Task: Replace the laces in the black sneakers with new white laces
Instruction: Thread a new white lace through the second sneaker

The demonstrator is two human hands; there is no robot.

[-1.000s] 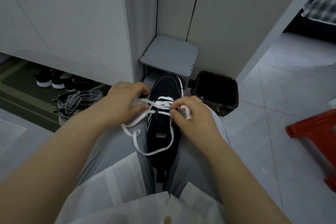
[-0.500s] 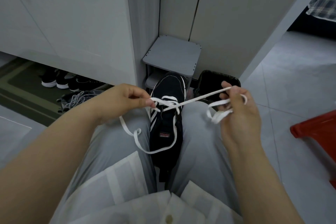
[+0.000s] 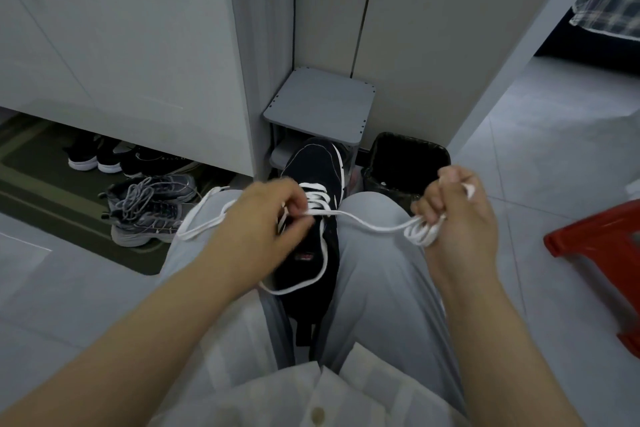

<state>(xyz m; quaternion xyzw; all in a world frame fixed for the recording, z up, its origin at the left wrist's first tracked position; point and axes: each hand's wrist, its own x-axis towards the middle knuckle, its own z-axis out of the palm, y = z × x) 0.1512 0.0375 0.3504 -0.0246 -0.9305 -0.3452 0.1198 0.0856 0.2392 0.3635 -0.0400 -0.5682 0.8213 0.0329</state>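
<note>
Between the knees, frame centre: black sneaker (image 3: 311,205), toe pointing up-frame, long axis vertical; left hand (image 3: 256,229) fingers pinching white lace (image 3: 367,224), right hand (image 3: 457,215) fingers curled round its bunched end.

grey sneakers (image 3: 150,210), bin (image 3: 408,163), red stool (image 3: 602,246)

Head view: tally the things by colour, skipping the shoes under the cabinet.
Black: 2, sneaker and bin
White: 1, lace
Grey: 3, two shoes on the mat and a shelf
Red: 1, stool
Total: 7
</note>
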